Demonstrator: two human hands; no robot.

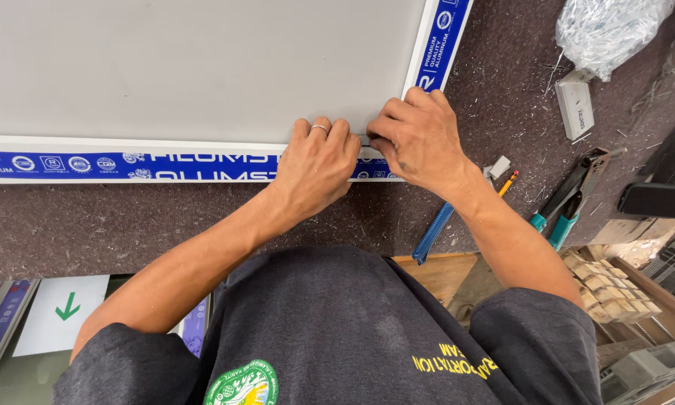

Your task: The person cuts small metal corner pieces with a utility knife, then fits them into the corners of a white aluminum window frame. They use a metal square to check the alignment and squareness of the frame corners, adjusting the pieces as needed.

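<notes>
**Both hands at the frame corner**

While both hands press at the near right corner of the aluminium frame (202,166), the panel lies flat on the brown carpeted workbench (127,225), its near rail parallel to the bench's near edge.

- Left hand (315,169): ring on one finger, fingers curled down over the near rail, knuckles up; bearing on the rail rather than gripping a loose object.
- Right hand (420,139): fingertips pinched right at the corner joint, touching the left hand's fingers. Whether it nips the edge of the blue protective film (446,37) or a small part is hidden by the fingers.
- Film covers both visible rails; no stretch looks peeled. Grey panel face (187,67) sits inside the frame.
- Judgement: corner work is under way, not finished; film stripping, if intended, is barely begun.

Around: blue utility knife (433,234) and pencil (508,182) just beside the right forearm; teal-handled pliers (570,199) further right; small white block (575,109) and clear plastic bag (607,30) toward the bench's far right corner. Metal swarf scattered across the carpet.
</notes>
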